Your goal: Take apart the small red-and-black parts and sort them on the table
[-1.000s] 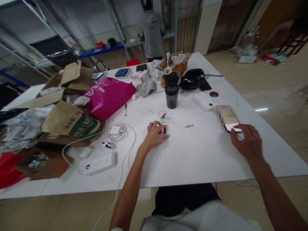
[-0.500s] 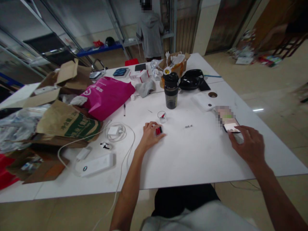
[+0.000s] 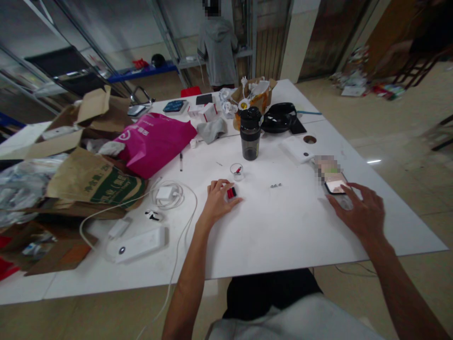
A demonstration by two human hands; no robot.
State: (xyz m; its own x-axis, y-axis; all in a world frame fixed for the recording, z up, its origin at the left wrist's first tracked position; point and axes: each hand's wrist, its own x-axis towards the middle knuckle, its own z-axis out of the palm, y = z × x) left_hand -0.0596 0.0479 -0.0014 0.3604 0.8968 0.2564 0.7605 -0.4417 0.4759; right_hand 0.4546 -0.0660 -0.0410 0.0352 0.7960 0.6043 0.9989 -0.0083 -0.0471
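Observation:
My left hand [image 3: 220,197] rests on the white table [image 3: 276,231], its fingers and thumb curled round a small red and black block [image 3: 231,192]. The block is partly covered by the fingers. Just beyond it stands a small clear cup [image 3: 237,172] with something red inside. Several tiny metal pieces [image 3: 276,185] lie to the right of the cup. My right hand [image 3: 361,208] is at the near end of a lit phone [image 3: 334,182], thumb and index finger apart. The index fingertip is at the screen's edge; whether it presses I cannot tell.
A dark tumbler [image 3: 250,134] stands behind the cup. On the left are a pink bag [image 3: 155,139], a brown paper bag [image 3: 95,177], a coiled white cable [image 3: 184,191] and a white power bank [image 3: 141,244]. A person [image 3: 217,52] stands beyond the table.
My right hand has shifted slightly left and its index finger has moved at the phone's near end. The left hand keeps its hold. The whole view has shifted slightly.

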